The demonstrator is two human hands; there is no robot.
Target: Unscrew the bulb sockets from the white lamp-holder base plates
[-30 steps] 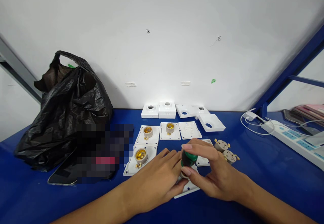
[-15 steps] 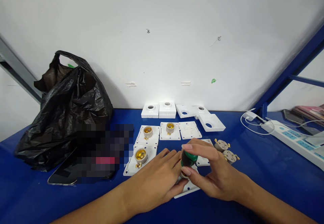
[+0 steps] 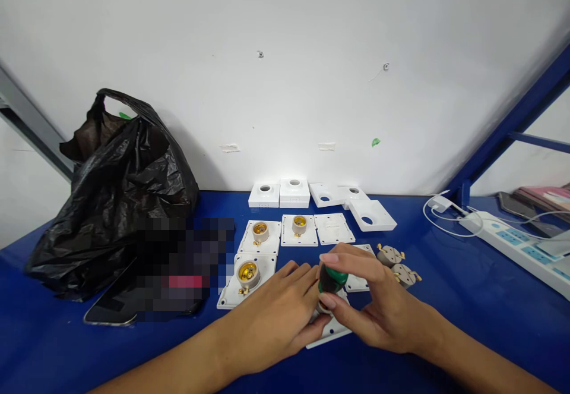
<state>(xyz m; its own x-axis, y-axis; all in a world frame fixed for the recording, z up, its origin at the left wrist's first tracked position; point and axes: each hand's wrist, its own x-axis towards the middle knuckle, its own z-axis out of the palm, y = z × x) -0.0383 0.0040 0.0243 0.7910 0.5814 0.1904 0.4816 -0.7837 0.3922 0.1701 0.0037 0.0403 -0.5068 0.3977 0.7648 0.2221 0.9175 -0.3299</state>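
At the far left a black plastic bag [image 3: 111, 192] sits slumped against the wall, and a phone [image 3: 109, 311] lies flat in front of it, both well apart from the work so they do not disturb it. Nearer the middle, three white base plates with brass lamp sockets [image 3: 248, 273] lie face up in a neat group, probably so that each socket is easy to reach from above. The left hand [image 3: 271, 317] rests flat on the blue table [image 3: 467, 299], fingers together, pressing the near edge of one white base plate [image 3: 332, 330]; it seems to hold the plate so it cannot turn or slide. Just above this plate the right hand [image 3: 378, 311] is closed on a green-handled screwdriver [image 3: 332, 279], thumb and fingers pinched around the handle, which stands upright over the plate; the tip is hidden by the fingers. Behind, white covers with round holes [image 3: 367, 216] lie along the wall, and two loose socket inserts [image 3: 398, 266] lie just beside the right hand, close enough to take. At the far right a white power strip [image 3: 512, 242] lies with its cable.
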